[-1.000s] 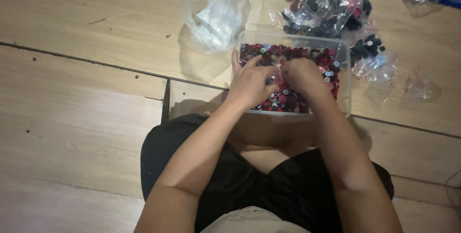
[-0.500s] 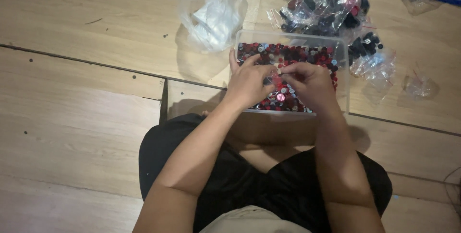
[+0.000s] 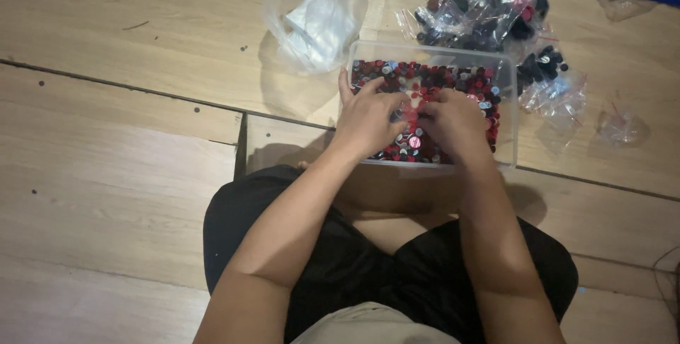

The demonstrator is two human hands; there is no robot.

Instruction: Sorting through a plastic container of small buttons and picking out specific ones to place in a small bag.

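A clear plastic box (image 3: 507, 114) stands on the wooden floor in front of my knees, filled with several small round red, black and silver pieces (image 3: 453, 82). Both hands are inside it. My left hand (image 3: 366, 117) rests on the pieces at the box's left side, fingers curled toward the middle. My right hand (image 3: 459, 124) lies beside it with fingers bent down into the pieces. The fingertips of both hands meet near the box's centre, where they seem to pinch small pieces; what is between them is hidden.
A crumpled clear plastic bag (image 3: 314, 14) lies left of the box at the back. Several small clear bags of dark pieces (image 3: 482, 4) are heaped behind and right of the box (image 3: 552, 89). My legs in black shorts (image 3: 368, 259) fill the near foreground.
Both hands have stayed in the box, with the fingers shifting slightly among the pieces. The box has not moved.
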